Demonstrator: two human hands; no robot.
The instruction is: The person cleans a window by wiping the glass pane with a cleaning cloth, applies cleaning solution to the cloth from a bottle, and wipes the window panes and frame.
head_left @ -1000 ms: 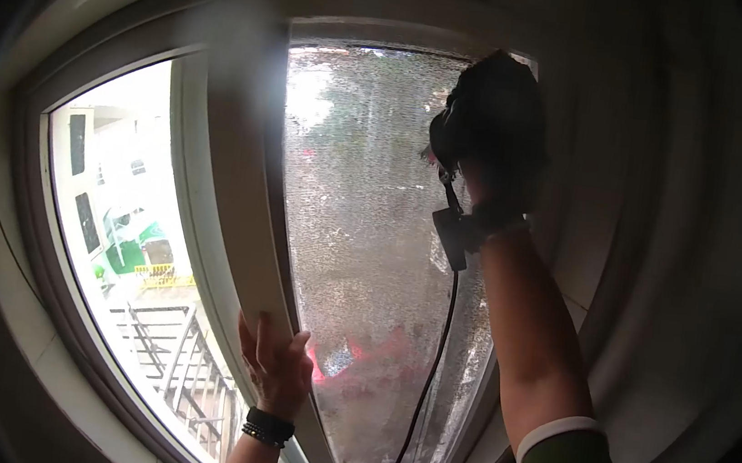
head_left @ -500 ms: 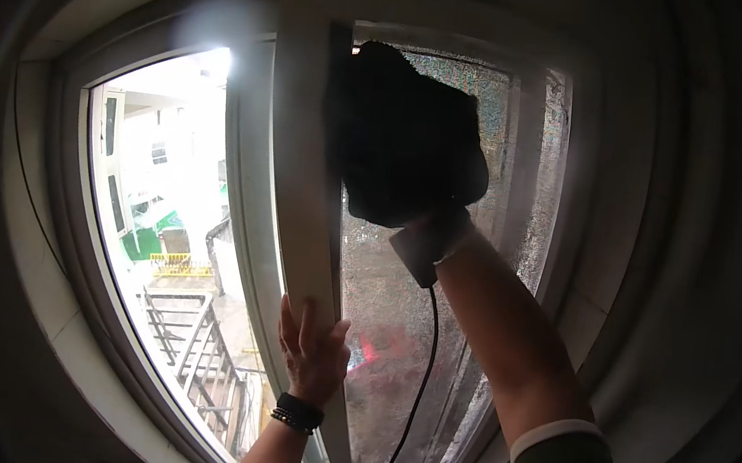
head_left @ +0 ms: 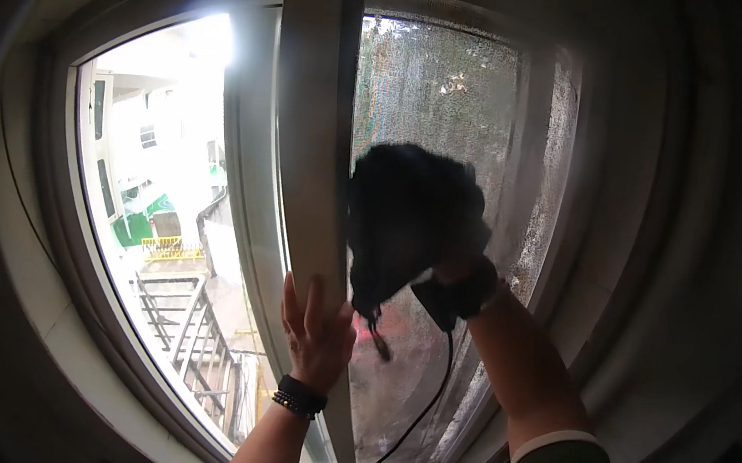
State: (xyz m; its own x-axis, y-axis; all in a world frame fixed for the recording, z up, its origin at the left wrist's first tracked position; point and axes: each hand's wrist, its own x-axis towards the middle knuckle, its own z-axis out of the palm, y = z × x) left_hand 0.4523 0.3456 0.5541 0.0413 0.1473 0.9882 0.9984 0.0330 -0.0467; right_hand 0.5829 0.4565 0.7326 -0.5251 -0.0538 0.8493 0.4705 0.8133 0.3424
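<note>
A dark cloth (head_left: 414, 214) is held against the screened window pane (head_left: 446, 94) by my right hand (head_left: 462, 274), whose fingers are mostly hidden in shadow and behind the cloth. A black device sits at my right wrist, and a thin black cable (head_left: 419, 415) hangs from it. My left hand (head_left: 318, 331) rests with fingers spread on the window's upright frame bar (head_left: 308, 179). Dark bands circle my left wrist. A short dark strap end dangles below the cloth.
Left of the frame bar, a bright opening (head_left: 171, 136) shows a building, a yellow barrier (head_left: 171, 249) and metal railings (head_left: 186, 329) outside. The pale window surround (head_left: 26, 284) curves around the left. Small objects lie at the lower right corner.
My right hand and the cloth have moved from the pane's upper right across to its left, then down to the middle. My left hand stays on the frame bar. The view has shifted.
</note>
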